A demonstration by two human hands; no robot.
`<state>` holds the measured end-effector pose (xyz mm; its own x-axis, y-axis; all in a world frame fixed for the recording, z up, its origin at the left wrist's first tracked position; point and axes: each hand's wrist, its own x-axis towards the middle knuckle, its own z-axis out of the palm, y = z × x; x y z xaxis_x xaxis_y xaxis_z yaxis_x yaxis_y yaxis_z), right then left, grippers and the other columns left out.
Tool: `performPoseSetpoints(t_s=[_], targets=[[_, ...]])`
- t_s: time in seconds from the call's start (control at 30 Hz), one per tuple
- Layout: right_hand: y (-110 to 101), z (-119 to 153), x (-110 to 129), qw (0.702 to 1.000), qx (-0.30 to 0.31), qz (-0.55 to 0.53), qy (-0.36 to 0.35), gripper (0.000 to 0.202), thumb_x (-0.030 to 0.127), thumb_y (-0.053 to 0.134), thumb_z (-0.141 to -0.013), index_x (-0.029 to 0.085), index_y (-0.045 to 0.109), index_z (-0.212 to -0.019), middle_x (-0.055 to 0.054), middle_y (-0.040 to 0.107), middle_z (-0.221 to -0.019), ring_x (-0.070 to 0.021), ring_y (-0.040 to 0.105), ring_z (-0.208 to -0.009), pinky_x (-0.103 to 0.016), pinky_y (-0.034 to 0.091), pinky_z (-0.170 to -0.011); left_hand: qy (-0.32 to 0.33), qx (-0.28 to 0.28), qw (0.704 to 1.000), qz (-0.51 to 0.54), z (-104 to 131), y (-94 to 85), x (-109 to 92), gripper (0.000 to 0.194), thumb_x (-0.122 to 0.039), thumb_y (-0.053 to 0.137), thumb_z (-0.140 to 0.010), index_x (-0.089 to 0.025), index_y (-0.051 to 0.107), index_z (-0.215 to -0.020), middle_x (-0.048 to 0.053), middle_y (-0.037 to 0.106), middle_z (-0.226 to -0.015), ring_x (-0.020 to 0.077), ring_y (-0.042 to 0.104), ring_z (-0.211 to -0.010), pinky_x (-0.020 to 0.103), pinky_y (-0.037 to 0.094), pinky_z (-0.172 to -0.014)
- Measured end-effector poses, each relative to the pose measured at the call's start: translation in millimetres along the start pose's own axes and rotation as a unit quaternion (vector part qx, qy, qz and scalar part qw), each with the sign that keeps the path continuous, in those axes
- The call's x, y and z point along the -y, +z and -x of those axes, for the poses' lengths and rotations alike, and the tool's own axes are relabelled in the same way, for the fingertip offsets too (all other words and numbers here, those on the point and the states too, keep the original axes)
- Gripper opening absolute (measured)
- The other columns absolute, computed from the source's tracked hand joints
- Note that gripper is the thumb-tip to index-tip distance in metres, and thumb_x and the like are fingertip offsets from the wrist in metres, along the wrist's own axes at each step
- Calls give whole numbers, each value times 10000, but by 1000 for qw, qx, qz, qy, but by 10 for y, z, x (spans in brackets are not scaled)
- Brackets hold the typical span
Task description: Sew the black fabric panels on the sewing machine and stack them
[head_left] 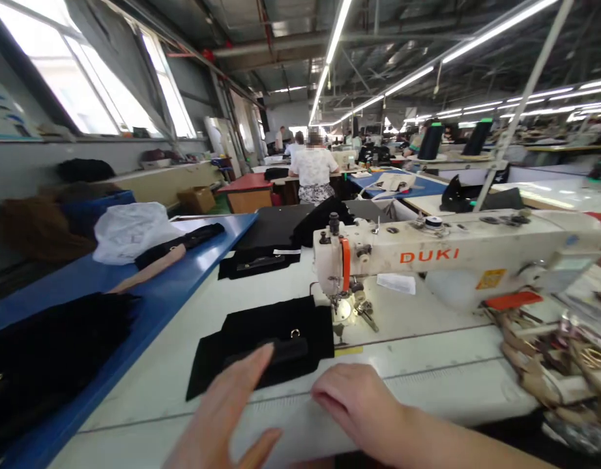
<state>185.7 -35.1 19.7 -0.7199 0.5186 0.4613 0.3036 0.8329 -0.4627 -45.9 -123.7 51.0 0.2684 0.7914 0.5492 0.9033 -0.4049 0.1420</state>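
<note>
A black fabric panel (276, 319) lies flat on the sewing machine's pale table, its right edge just left of the needle area. On it are a dark strip (289, 350) and a small gold ring (295, 333). My left hand (222, 410) is open, thumb spread away, its fingertips over the panel's near edge and the strip; whether they touch I cannot tell. Beside the panel's near right corner, my right hand (354, 400) rests with its fingers curled closed; anything inside them is hidden. The white sewing machine (457, 254) stands just beyond, its lamp lit.
Behind the panel lies another black piece (259, 262) with a dark strip. A blue table (183, 286) on the left carries black fabric (56, 352) and a white plastic bag (131, 231). Straps and metal rings fill a tray (564, 365) at right. A person (316, 166) sits ahead.
</note>
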Motion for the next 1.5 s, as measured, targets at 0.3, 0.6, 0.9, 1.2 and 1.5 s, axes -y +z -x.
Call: performPoseSetpoints(t_s=[0.3,0.6,0.9,1.2,1.5], targets=[[-138,23,-247,987,-122,-11,103,227,288,462,-979,205,658,-900,-25,708,-850,-140,664,-794,-225,503,-741,173,-28,979,106,-727,583,-46,284,-206,414,-968,-237,690,-1028,22,731,-876,186,685,-816,345,554,-864],[-126,-120,-530,995,0,95,17,210,197,511,-947,152,668,-1078,-81,681,-1135,-199,601,-1077,-335,460,-987,123,-34,990,62,-1057,983,442,271,-242,446,-959,-199,705,-894,85,702,-960,224,635,-927,395,538,-842],[-20,-67,-577,982,56,178,-40,268,219,458,-982,120,669,-1114,-95,660,-1172,-209,573,-1099,-345,437,-1005,236,112,964,37,-1062,1065,428,210,-89,482,-914,-166,677,-928,51,709,-920,169,650,-871,291,535,-806],[-20,-43,-586,979,34,194,-50,230,183,473,-968,129,689,-1022,-96,690,-1105,-201,593,-1031,-340,459,-944,288,151,945,-19,-1123,1057,379,244,-36,481,-893,-138,666,-1015,79,705,-950,225,648,-891,376,523,-814],[-22,-28,-603,976,43,207,-51,223,177,473,-963,121,683,-1014,-86,699,-1102,-203,589,-1041,-343,447,-933,302,108,947,-15,-1173,1208,403,228,-70,446,-913,-122,668,-920,95,689,-926,223,633,-882,340,538,-792]])
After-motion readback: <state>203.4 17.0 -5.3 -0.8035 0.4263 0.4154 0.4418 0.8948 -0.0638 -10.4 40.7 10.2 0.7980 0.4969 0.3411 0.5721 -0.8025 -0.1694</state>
